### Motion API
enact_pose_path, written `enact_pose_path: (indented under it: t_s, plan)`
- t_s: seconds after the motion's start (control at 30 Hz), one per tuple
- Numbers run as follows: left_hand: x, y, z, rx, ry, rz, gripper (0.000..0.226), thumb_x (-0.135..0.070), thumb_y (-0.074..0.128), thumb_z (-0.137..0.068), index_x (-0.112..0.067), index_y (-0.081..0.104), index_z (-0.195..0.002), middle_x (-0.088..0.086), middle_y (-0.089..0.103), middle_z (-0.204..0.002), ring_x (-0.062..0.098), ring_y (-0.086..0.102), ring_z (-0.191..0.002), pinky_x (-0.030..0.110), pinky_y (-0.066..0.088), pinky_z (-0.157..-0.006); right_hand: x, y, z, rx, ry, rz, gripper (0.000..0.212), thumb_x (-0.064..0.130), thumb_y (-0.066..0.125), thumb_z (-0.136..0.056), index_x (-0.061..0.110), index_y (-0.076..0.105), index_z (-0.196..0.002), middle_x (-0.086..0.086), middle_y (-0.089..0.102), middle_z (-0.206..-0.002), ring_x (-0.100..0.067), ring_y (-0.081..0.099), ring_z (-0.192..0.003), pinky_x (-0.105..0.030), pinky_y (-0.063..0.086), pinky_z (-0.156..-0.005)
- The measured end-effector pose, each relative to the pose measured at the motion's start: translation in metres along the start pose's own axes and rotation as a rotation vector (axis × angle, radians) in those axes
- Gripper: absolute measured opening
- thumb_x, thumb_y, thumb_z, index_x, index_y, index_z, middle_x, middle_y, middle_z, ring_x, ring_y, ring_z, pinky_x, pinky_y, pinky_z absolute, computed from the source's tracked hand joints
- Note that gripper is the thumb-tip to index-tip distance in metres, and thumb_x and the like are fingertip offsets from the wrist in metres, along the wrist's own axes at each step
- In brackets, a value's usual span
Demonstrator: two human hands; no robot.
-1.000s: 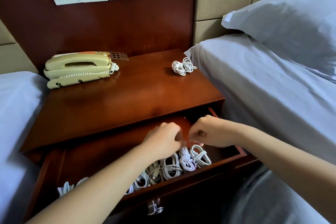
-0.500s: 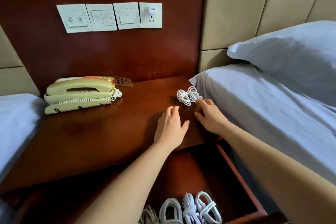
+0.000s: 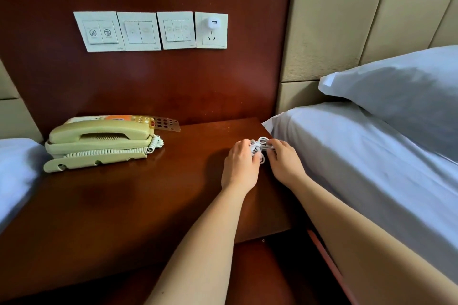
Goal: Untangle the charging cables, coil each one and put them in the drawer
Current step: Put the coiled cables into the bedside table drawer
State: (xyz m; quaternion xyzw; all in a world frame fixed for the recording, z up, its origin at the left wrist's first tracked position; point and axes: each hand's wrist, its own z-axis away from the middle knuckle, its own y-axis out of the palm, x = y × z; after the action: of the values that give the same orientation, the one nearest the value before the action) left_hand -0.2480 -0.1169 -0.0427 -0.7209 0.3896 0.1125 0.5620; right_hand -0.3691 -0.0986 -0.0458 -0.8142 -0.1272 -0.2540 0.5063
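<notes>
A small bundle of white charging cables [image 3: 259, 145] lies near the back right corner of the wooden nightstand [image 3: 124, 200]. My left hand [image 3: 241, 166] is on the bundle's left side, its fingers curled onto the coils. My right hand [image 3: 282, 161] closes on the bundle from the right. Most of the bundle is hidden under my fingers. The open drawer [image 3: 327, 262] shows only as a dark strip with its red right rail at the bottom; the cables inside are out of view.
A beige corded telephone [image 3: 101, 143] sits at the back left of the nightstand. A bed with a blue sheet [image 3: 359, 168] and pillow [image 3: 396, 91] borders the right side, another bed [image 3: 14, 171] the left. Wall switches and a plugged charger [image 3: 213, 24] are above.
Both hands left the drawer, moved up across the nightstand top and have reached the cable bundle, taking hold of it. The view has lifted, so the drawer's cables dropped out of sight.
</notes>
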Motion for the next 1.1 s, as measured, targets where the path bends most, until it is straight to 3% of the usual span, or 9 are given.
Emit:
enact_pose_path:
  t_s: [0.13, 0.33, 0.47, 0.57, 0.63, 0.73, 0.87, 1.0, 1.1]
  plan:
    - [0.001, -0.005, 0.001, -0.026, -0.131, 0.214, 0.016, -0.025, 0.056, -0.092, -0.018, 0.049, -0.105, 0.003, 0.061, -0.112, 0.019, 0.058, -0.098, 0.035, 0.053, -0.079, 0.0, -0.007, 0.007, -0.034, 0.003, -0.06, 0.023, 0.02, 0.051, -0.097, 0.012, 0.061, -0.116, -0.008, 0.063, -0.12, -0.024, 0.058, -0.106, -0.026, 0.04, -0.08]
    - [0.002, -0.017, 0.021, -0.094, -0.104, 0.31, 0.01, -0.018, 0.064, -0.087, -0.016, 0.055, -0.085, -0.002, 0.061, -0.094, 0.008, 0.056, -0.081, 0.012, 0.043, -0.058, -0.001, -0.025, 0.039, -0.025, -0.023, -0.144, 0.014, 0.028, 0.067, -0.087, 0.019, 0.067, -0.099, 0.0, 0.068, -0.107, -0.017, 0.061, -0.098, -0.027, 0.046, -0.079]
    - [-0.001, -0.033, 0.058, -0.049, -0.109, 0.36, 0.014, -0.019, 0.069, -0.083, -0.013, 0.057, -0.078, -0.002, 0.064, -0.081, 0.014, 0.062, -0.078, 0.025, 0.052, -0.064, 0.006, -0.042, 0.074, 0.014, -0.061, -0.116, 0.012, 0.031, 0.07, -0.084, 0.023, 0.065, -0.092, 0.008, 0.066, -0.091, -0.011, 0.06, -0.084, -0.023, 0.045, -0.07]
    - [-0.001, -0.048, 0.099, 0.005, -0.093, 0.394, 0.018, -0.02, 0.071, -0.08, -0.011, 0.057, -0.073, 0.002, 0.067, -0.076, 0.018, 0.064, -0.075, 0.029, 0.05, -0.069, 0.016, -0.065, 0.099, 0.145, -0.145, -0.009, 0.011, 0.031, 0.071, -0.083, 0.023, 0.063, -0.085, 0.007, 0.064, -0.084, -0.011, 0.059, -0.077, -0.028, 0.048, -0.07]
    - [-0.004, -0.059, 0.123, 0.056, -0.077, 0.412, 0.02, -0.019, 0.073, -0.079, -0.014, 0.057, -0.069, 0.002, 0.067, -0.073, 0.019, 0.066, -0.074, 0.032, 0.052, -0.067, 0.026, -0.083, 0.116, 0.25, -0.202, 0.06, 0.014, 0.032, 0.07, -0.083, 0.024, 0.059, -0.079, 0.008, 0.063, -0.079, -0.011, 0.058, -0.073, -0.03, 0.048, -0.071]
    - [-0.013, -0.072, 0.145, 0.102, -0.047, 0.36, 0.028, -0.019, 0.074, -0.079, -0.022, 0.052, -0.062, -0.004, 0.064, -0.063, 0.011, 0.063, -0.061, 0.027, 0.048, -0.058, 0.043, -0.102, 0.137, 0.345, -0.253, 0.185, 0.016, 0.035, 0.067, -0.085, 0.021, 0.061, -0.081, 0.009, 0.059, -0.075, -0.011, 0.055, -0.072, -0.027, 0.043, -0.067]
    - [-0.028, -0.076, 0.166, 0.141, -0.046, 0.315, 0.026, -0.022, 0.072, -0.081, -0.022, 0.053, -0.064, -0.006, 0.063, -0.061, 0.003, 0.056, -0.053, 0.015, 0.04, -0.051, 0.049, -0.115, 0.162, 0.341, -0.192, 0.237, 0.021, 0.039, 0.067, -0.084, 0.024, 0.057, -0.074, 0.008, 0.059, -0.071, -0.012, 0.054, -0.069, -0.028, 0.042, -0.064]
    - [-0.043, -0.065, 0.189, 0.244, -0.097, 0.295, 0.02, -0.031, 0.069, -0.084, -0.02, 0.058, -0.071, -0.003, 0.065, -0.066, 0.011, 0.056, -0.054, 0.025, 0.043, -0.052, 0.037, -0.12, 0.185, 0.33, -0.011, 0.327, 0.026, 0.048, 0.066, -0.08, 0.023, 0.062, -0.076, 0.009, 0.061, -0.073, -0.016, 0.058, -0.075, -0.029, 0.044, -0.064]
    - [-0.052, -0.047, 0.201, 0.314, -0.199, 0.28, 0.023, -0.035, 0.067, -0.084, -0.016, 0.06, -0.072, 0.0, 0.064, -0.071, 0.014, 0.053, -0.056, 0.025, 0.042, -0.053, 0.024, -0.122, 0.193, 0.384, 0.077, 0.266, 0.025, 0.042, 0.069, -0.08, 0.022, 0.06, -0.068, 0.01, 0.057, -0.064, -0.014, 0.056, -0.07, -0.027, 0.039, -0.062]
